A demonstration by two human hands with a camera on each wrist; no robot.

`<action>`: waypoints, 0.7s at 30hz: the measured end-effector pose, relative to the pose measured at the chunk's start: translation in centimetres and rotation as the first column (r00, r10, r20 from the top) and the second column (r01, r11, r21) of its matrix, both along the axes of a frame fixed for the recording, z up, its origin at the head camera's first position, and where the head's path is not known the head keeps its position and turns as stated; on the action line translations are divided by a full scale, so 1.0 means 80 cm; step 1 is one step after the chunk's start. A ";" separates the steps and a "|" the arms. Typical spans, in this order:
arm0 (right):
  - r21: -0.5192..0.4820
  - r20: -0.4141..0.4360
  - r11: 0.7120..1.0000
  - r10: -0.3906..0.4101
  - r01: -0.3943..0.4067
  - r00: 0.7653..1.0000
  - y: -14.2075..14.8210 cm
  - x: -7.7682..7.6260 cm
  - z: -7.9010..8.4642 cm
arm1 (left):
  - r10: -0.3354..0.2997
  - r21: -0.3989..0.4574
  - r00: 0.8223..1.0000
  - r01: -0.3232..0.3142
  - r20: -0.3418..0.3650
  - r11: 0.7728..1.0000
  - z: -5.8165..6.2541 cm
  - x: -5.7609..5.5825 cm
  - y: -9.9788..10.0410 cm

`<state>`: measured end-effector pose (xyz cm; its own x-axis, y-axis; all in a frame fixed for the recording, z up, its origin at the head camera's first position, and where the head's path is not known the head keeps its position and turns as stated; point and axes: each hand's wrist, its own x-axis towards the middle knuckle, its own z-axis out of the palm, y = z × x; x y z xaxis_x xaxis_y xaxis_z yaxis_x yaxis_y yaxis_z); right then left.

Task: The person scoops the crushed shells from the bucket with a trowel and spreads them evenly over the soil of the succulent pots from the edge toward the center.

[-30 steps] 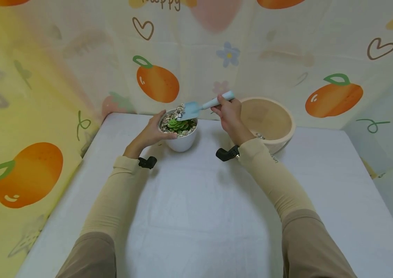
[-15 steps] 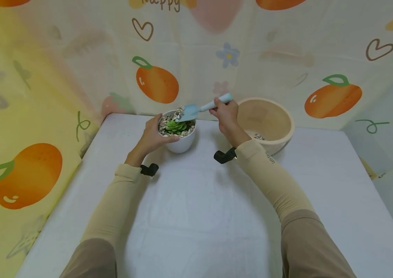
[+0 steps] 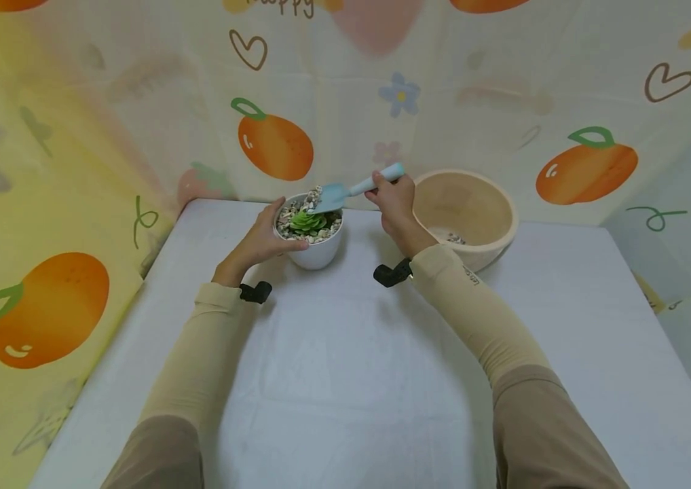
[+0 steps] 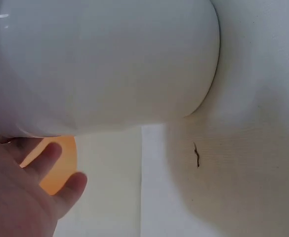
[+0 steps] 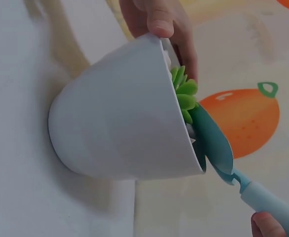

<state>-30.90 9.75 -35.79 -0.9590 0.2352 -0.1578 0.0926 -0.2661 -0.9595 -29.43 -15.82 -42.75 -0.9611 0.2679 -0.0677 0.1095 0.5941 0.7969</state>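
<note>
A white plant pot [image 3: 319, 257] stands at the back of the table, filled with pale pebbles [image 3: 324, 236] around a green succulent [image 3: 307, 221]. My left hand [image 3: 258, 239] grips the pot at its rim, thumb across the front and fingers around the left side. In my right hand [image 3: 396, 202] is the handle of a small light-blue trowel [image 3: 332, 197]. Its blade reaches over the rim beside the succulent, with pebbles at its tip. The right wrist view shows the trowel blade [image 5: 216, 140] tilted down against the leaves. Fingers [image 4: 67, 192] extend past the pot in the left wrist view.
A wide beige bowl [image 3: 492, 255] with a few pebbles [image 3: 456, 239] at its bottom stands right of the pot, behind my right forearm. A patterned cloth [image 3: 345, 88] hangs just behind the table. A thin dark scrap [image 4: 197, 155] lies on the white tabletop.
The trowel and my right hand have shifted slightly left. The pot, with my left hand on it, appears a little further left too. Both grips stay the same.
</note>
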 end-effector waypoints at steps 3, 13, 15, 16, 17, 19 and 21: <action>0.013 -0.007 1.000 0.001 -0.001 1.000 -0.002 0.000 -0.001 | -0.002 0.022 1.000 0.002 0.012 1.000 -0.002 -0.002 -0.001; 0.140 -0.075 0.990 0.030 -0.020 0.997 -0.010 0.009 -0.004 | 0.087 0.051 0.994 -0.084 -0.062 0.995 -0.009 0.013 0.006; 0.157 -0.084 0.987 0.029 -0.015 0.996 -0.010 0.010 -0.004 | 0.114 0.041 0.991 -0.111 -0.076 0.993 -0.010 0.017 0.009; 0.167 -0.088 0.986 0.026 -0.011 0.996 -0.010 0.011 -0.003 | 0.127 0.035 0.988 -0.125 -0.082 0.992 -0.009 0.019 0.011; 0.167 -0.096 0.986 0.021 -0.004 0.995 -0.010 0.012 -0.002 | 0.139 0.026 0.986 -0.137 -0.088 0.990 -0.008 0.021 0.014; 0.177 -0.105 0.984 0.016 0.003 0.994 -0.009 0.014 -0.001 | 0.155 0.004 0.983 -0.155 -0.100 0.988 -0.007 0.024 0.017; 0.191 -0.119 0.982 0.016 0.007 0.993 -0.009 0.016 0.000 | 0.153 -0.014 0.982 -0.155 -0.108 0.988 -0.005 0.027 0.019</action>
